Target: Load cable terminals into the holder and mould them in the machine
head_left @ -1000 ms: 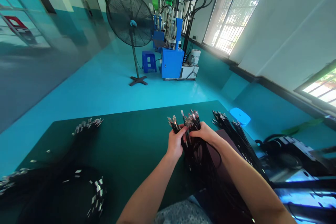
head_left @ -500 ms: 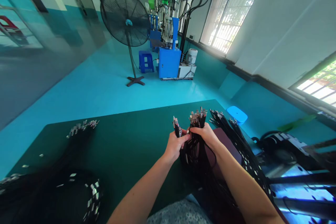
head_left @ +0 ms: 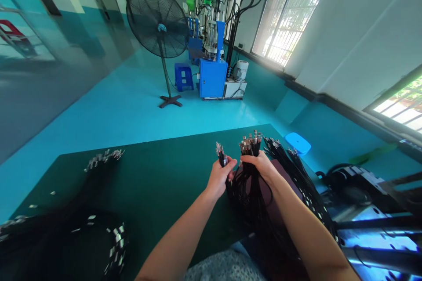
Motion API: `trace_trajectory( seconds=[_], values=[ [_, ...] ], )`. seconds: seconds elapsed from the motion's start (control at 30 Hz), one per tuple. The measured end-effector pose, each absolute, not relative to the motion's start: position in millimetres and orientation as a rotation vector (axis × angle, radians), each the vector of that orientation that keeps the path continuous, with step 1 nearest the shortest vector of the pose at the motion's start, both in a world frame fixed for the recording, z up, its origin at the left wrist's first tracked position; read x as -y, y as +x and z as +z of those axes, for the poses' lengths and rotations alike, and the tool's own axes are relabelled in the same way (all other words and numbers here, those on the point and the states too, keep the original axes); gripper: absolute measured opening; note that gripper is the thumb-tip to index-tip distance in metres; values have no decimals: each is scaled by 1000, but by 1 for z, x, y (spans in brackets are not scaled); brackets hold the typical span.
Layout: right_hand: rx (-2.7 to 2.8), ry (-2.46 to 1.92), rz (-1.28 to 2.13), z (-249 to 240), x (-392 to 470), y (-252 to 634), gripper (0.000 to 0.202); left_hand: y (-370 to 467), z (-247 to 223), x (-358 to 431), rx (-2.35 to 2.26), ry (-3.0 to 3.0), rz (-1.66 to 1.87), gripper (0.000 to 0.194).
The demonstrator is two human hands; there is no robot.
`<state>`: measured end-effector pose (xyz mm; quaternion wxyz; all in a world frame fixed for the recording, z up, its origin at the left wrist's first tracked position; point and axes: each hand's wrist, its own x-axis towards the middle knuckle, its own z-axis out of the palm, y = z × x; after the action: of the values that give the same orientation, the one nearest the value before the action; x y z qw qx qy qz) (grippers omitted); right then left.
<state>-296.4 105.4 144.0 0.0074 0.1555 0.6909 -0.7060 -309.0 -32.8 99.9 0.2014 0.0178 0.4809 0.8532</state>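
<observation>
My left hand (head_left: 219, 178) is closed around a small bundle of black cables (head_left: 221, 154) whose metal plug ends point up. Just to its right, my right hand (head_left: 259, 163) grips a thicker bundle of black cables (head_left: 251, 145), also with metal connectors at the top. A gap separates the two hands. The cable lengths hang down below them in loose loops, over a dark maroon surface (head_left: 283, 178). More black cables (head_left: 296, 171) lie to the right of my right forearm, their connector ends toward the table's far edge.
The dark green table (head_left: 165, 175) bears another cable pile (head_left: 99, 180) on the left, with small white pieces around. A blue stool (head_left: 297, 143) stands beyond the right corner. Farther off are a standing fan (head_left: 157, 22), a blue machine (head_left: 213, 79) and a blue stool (head_left: 183, 77).
My hands have moved slightly apart, the left one a little to the left. Both bundles are raised slightly, and my left fingers have come away from the right bundle.
</observation>
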Motion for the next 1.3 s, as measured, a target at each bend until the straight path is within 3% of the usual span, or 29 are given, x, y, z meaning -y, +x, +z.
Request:
trace_trajectory(
  seconds=[0.13, 0.37, 0.5, 0.83, 1.0, 1.3],
  values=[
    [-2230, 482, -2223, 145, -104, -294, 18, -309, 102, 34, -1540, 132, 2189, 31],
    [-2346, 116, -1825, 156, -98, -299, 7, -319, 106, 11, -1018, -450, 2767, 33],
    [-2604, 37, -1761, 153, -94, -309, 19, -323, 117, -8, -839, -447, 2885, 30],
    [-2584, -69, -1890, 142, -96, -316, 51, -332, 123, -19, -641, -433, 2892, 31],
    [-2429, 170, -1968, 135, -104, -323, 28, -337, 123, -15, -697, -363, 2857, 31],
    [-2672, 143, -1880, 139, -98, -319, 25, -333, 127, -21, -793, -424, 2930, 28]
  ],
)
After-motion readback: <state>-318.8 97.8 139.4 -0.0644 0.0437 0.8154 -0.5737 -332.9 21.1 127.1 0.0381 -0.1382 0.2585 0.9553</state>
